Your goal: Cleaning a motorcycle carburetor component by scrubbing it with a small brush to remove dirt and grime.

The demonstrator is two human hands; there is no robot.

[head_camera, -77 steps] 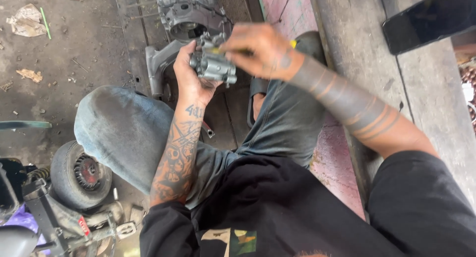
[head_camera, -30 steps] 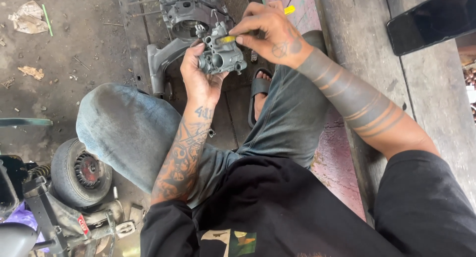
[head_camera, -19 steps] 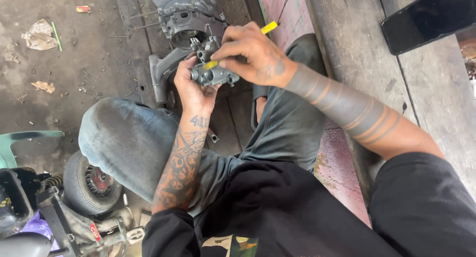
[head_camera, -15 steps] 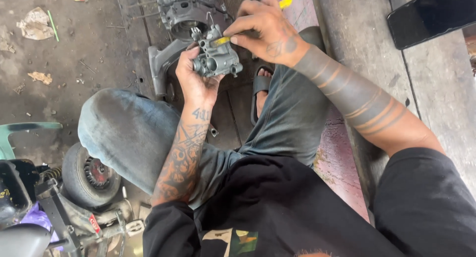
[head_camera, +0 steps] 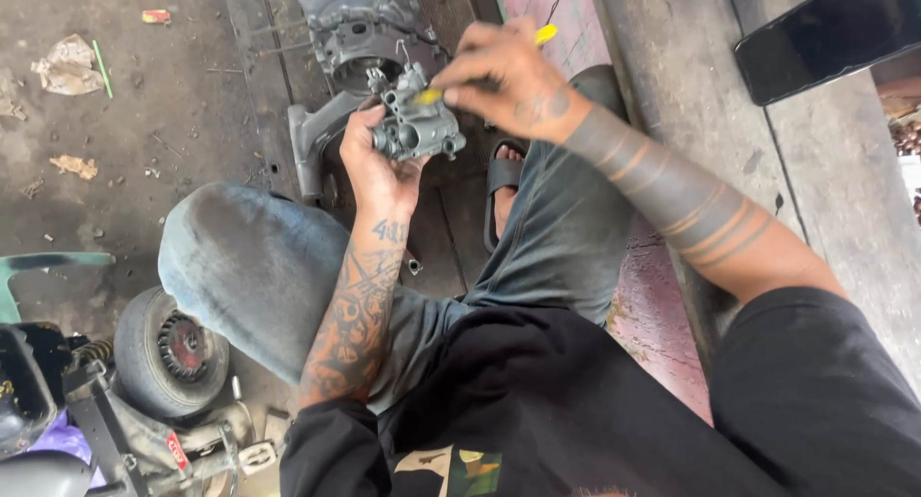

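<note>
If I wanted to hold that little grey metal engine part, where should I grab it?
Probably cup the carburettor by its blocky lower body, coming from underneath, as the left hand does. The top bristles with small levers and ports, where the right hand works the yellow tool.

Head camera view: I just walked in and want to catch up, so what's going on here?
A seated person holds a small grey carburetor up in the left hand. The right hand grips a yellow-handled screwdriver and works its tip into the top of the carburetor. Below on the ground lies a grey engine casing. A small wheel sits by the left knee, and a dark phone rests on the wooden bench to the right.
</note>
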